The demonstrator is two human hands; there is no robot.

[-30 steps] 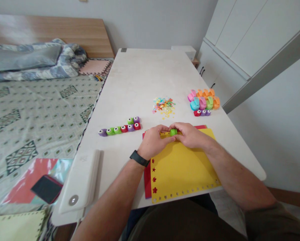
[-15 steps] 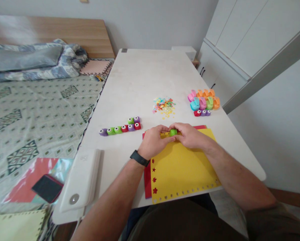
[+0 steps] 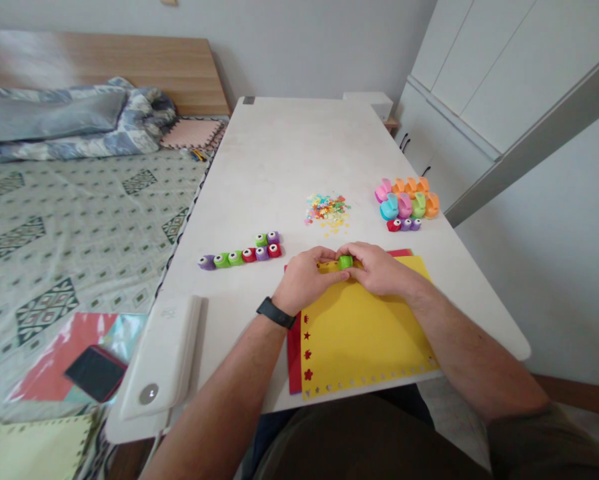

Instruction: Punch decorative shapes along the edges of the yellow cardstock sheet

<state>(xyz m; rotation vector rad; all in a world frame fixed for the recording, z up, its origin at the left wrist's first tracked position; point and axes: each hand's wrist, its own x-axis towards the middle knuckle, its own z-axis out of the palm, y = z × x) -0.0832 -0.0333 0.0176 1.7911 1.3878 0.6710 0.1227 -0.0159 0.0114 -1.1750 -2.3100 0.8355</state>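
Observation:
A small green paper punch sits on the far edge of a yellow sheet. Both of my hands close around it: my left hand from the left, my right hand from the right. The yellow sheet has punched shapes along its left and near edges and lies on a red sheet. A black watch is on my left wrist.
On the white table lie a row of small punches, a heap of coloured confetti and a cluster of larger punches. A white case rests at the table's near left corner. A bed stands to the left.
Both hands stay on the green punch. The yellow sheet has slid slightly away from me.

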